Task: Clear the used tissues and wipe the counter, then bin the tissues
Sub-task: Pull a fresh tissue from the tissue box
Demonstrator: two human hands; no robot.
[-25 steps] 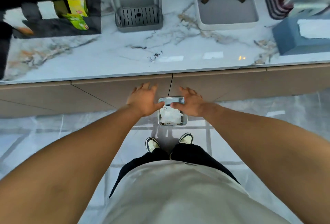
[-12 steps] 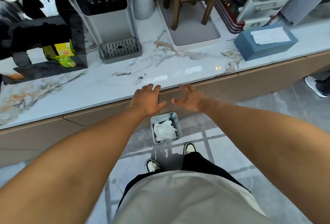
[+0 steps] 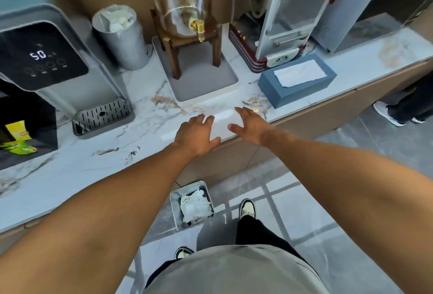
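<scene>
Reaching over the front edge of the marble tabletop [image 3: 70,171], the left hand [image 3: 195,135] and the right hand [image 3: 251,125] are held flat with fingers spread, nothing gripped. Crumpled used tissues [image 3: 195,207] are seen inside the small square bin [image 3: 175,209] on the floor below. A blue tissue box [image 3: 297,89] is placed near the right hand.
</scene>
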